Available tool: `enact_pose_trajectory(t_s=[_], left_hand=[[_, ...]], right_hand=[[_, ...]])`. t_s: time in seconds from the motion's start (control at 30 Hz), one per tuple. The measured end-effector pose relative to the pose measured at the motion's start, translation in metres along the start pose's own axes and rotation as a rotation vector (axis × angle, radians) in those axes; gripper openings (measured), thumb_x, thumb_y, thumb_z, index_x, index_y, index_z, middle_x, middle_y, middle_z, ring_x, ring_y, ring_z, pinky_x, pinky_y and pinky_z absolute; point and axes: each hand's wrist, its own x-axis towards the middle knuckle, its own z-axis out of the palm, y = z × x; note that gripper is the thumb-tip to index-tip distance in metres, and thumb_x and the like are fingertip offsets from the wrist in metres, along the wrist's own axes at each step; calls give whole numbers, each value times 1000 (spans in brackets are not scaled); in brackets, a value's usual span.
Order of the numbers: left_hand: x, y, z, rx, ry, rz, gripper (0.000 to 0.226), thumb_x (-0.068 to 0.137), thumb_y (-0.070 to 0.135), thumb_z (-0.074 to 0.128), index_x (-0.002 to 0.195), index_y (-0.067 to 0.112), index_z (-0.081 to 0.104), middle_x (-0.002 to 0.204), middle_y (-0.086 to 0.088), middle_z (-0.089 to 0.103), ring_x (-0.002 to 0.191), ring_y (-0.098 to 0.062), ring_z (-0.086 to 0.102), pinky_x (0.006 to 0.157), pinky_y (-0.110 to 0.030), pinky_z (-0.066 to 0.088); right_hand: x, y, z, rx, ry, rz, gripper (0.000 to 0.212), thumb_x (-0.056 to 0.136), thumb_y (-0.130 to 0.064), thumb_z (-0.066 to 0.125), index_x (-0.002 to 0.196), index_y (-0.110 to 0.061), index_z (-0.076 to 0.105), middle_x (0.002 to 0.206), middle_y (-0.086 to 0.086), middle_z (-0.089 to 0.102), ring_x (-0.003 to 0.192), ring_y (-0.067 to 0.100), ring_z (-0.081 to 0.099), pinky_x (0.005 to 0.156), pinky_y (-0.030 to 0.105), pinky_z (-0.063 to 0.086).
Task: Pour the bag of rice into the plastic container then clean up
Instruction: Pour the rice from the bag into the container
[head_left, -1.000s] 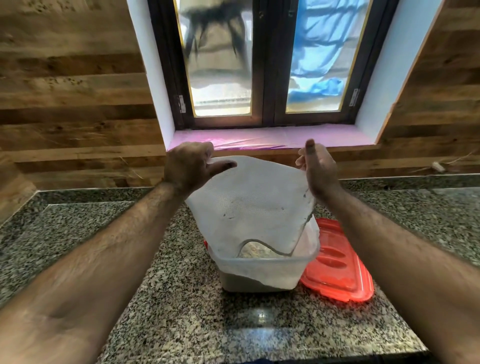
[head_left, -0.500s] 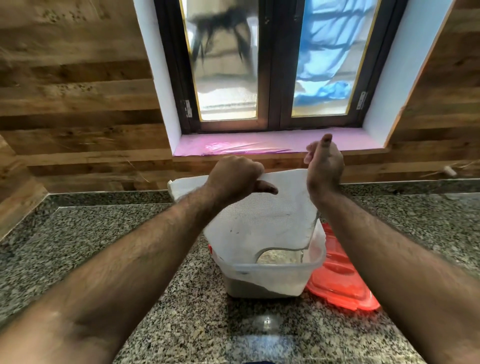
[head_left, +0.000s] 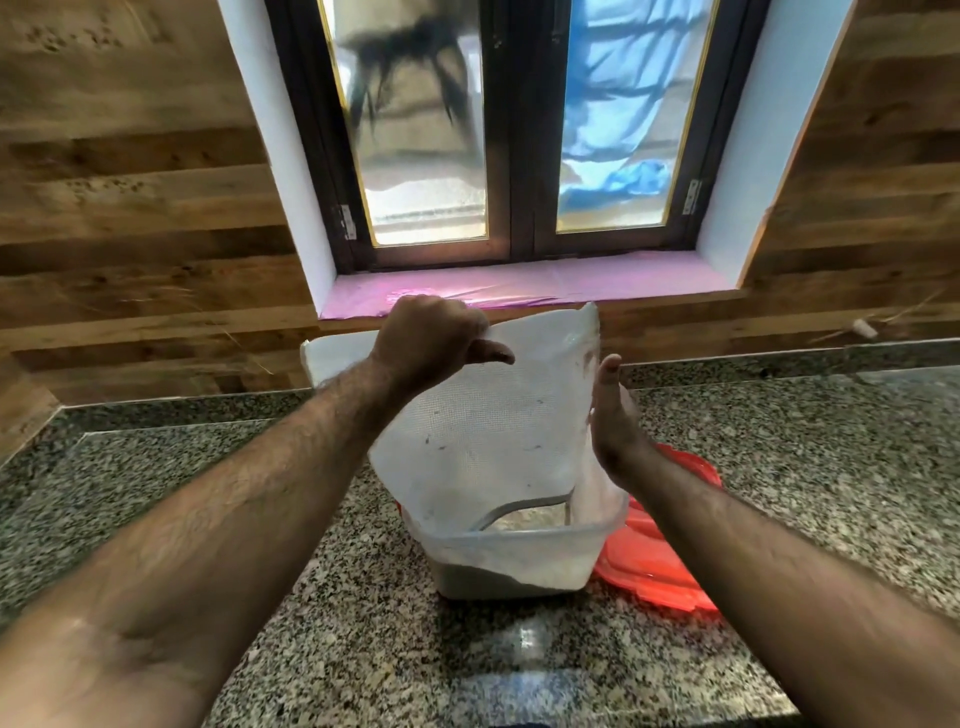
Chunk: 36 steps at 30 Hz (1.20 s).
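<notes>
A white woven rice bag (head_left: 493, 431) hangs upside down with its mouth inside a translucent plastic container (head_left: 519, 553) on the counter. Rice (head_left: 524, 519) shows in the container through the gap below the bag's mouth. My left hand (head_left: 431, 340) is closed on the bag's upper edge, near the middle. My right hand (head_left: 613, 421) lies flat against the bag's right side with fingers straight, below the free top corner. A red lid (head_left: 660, 564) lies on the counter to the right of the container, partly under it.
The speckled granite counter (head_left: 311, 597) runs left, right and toward me. Behind it is a wooden plank wall (head_left: 130, 234) and a window with a pink-covered sill (head_left: 519, 286). A small white object (head_left: 862, 328) sits against the wall at the right.
My left hand moved right along the bag's top edge. My right hand let go of the top right corner and dropped to the bag's side. The view moved closer.
</notes>
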Motion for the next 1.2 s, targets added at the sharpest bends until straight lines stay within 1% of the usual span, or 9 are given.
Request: enact_pose_trajectory(t_s=[0.13,0.23,0.57,0.67,0.77,0.83,0.97,1.1,1.2], left_hand=[[-1,0,5,-5,38,14,59,92,64,66,59,15,64,49,2,53,44,-9,47,61,-24,46],[0,2,5,-10,51,33,58,93,62,68,59,15,64,49,2,54,44,-8,45,60,-24,47],[-8,0,-4,-17,48,17,60,95,65,63,60,16,63,50,1,56,45,-10,48,60,-24,45],[-9,-1,-10,-33,56,4,58,93,64,66,60,16,64,50,1,56,45,-10,49,60,-24,43],[-8,0,-15,-39,27,8,59,93,66,64,61,16,63,51,2,56,45,-10,49,60,-23,44],[-8,2,-17,-53,-3,33,58,93,65,64,62,16,64,51,2,55,44,-11,51,58,-23,44],[-1,9,-25,-44,-58,70,49,87,57,80,65,15,65,56,9,45,47,-9,44,58,-22,39],[2,16,-32,-46,-102,50,52,83,58,82,67,12,64,57,7,43,45,-13,47,55,-25,41],[0,23,-36,-51,-77,-149,64,91,70,69,98,6,74,81,-12,74,70,-29,73,69,-38,59]], right_hand=[[5,8,-11,52,-26,83,102,84,-99,15,132,-27,69,125,13,76,120,38,70,103,63,55],[1,1,-10,84,-129,79,93,94,-84,9,153,-28,53,143,3,69,135,26,64,110,51,53],[0,6,-1,144,-118,99,109,79,-102,15,150,-31,56,143,6,68,136,31,61,115,64,46],[-7,-2,3,9,117,-99,101,74,-105,20,140,-35,51,135,3,66,124,23,63,108,53,52],[-17,-30,3,-220,244,-382,119,77,-102,21,163,-20,30,168,12,36,151,21,37,118,28,34],[-9,-40,-5,-558,208,-676,110,89,-88,40,166,-10,28,172,14,28,159,28,27,127,35,24],[15,-65,-13,-1050,29,-983,53,104,-54,55,138,-14,64,132,10,70,122,30,63,114,49,38],[23,-78,-14,-1018,-13,-1034,23,108,-33,51,105,-15,66,93,3,68,84,24,61,86,41,43],[23,-77,-16,-997,14,-1010,20,109,-28,50,104,-14,64,90,3,65,83,21,58,84,38,42]])
